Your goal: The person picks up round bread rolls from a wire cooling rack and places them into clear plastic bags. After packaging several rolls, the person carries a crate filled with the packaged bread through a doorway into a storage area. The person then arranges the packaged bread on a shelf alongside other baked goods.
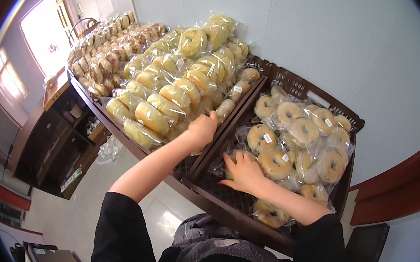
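My left hand reaches into the left crate, at the gap between a row of pale yellow-green bagged bagels and a narrow column of browner bagged bagels along the crate's right wall. Its fingers are curled, and whatever they hold is hidden. In the right crate, my right hand is palm down, thumb and fingers around a bagged bagel at the near left, which it mostly covers. Beside that hand lie loosely piled bagged bagels, several with small white labels.
Bagged brown-streaked bagels fill the far left. The brown plastic crates stand side by side against a pale wall. A dark shelf unit stands at left, with clear plastic bags near it. At right is a reddish-brown curved panel.
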Demonstrator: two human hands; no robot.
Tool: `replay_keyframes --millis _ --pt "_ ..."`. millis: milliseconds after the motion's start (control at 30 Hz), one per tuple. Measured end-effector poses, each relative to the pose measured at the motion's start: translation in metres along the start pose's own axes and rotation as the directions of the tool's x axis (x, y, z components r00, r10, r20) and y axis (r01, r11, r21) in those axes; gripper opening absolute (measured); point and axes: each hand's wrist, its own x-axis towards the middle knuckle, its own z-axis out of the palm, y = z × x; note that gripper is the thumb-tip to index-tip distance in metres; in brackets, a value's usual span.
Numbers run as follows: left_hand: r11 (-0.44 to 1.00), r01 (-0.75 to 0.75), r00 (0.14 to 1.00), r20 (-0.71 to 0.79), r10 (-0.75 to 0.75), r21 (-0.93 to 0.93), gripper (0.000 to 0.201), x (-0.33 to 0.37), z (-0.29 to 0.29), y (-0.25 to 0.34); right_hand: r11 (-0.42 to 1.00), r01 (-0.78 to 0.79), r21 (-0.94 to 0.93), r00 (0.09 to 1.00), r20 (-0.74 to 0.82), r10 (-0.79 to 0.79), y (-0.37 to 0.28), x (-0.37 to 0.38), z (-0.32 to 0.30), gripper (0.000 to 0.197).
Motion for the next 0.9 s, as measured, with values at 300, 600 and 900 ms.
replay_keyframes --millis 300,600,900 --pt "0.968 0.059 0.986 0.167 -0.018 -0.242 0.066 -0.021 0.019 -0.038 0.933 -0.132 0.336 0.956 0.291 0.031 0.025 0.018 0.001 0.094" --pt "0.926 0.098 0.992 -0.043 -0.122 -0.366 0.049 0.02 0.024 -0.013 -0.429 0.17 0.887 0.961 -0.054 0.27 0.031 0.022 -0.036 0.056" --pt "0.747 0.245 0.958 0.274 -0.086 -0.618 0.045 0.03 -0.038 -0.01 -0.346 0.296 0.89 0.95 -0.236 0.206 -0.038 0.071 0.002 0.045"
